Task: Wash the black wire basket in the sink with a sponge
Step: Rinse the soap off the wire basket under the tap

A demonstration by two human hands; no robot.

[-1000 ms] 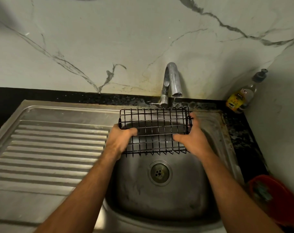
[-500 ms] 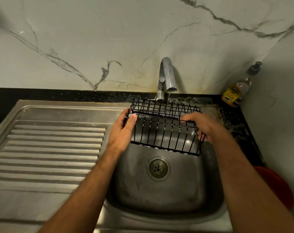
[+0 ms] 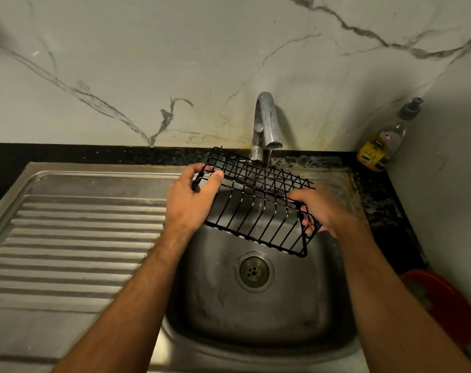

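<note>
Black wire basket (image 3: 255, 203) now tilted under tap (image 3: 266, 125) stream over sink (image 3: 255, 313); left hand (image 3: 188, 200) and right hand (image 3: 323, 208) grip its ends. We judge rinsing underway; no sponge seen.

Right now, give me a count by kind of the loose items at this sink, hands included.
Hands: 2, left hand and right hand, both gripping the basket
Black wire basket: 1
Soap bottle: 1
Red tub: 1
Sponge: 0 in view
Total: 5
</note>
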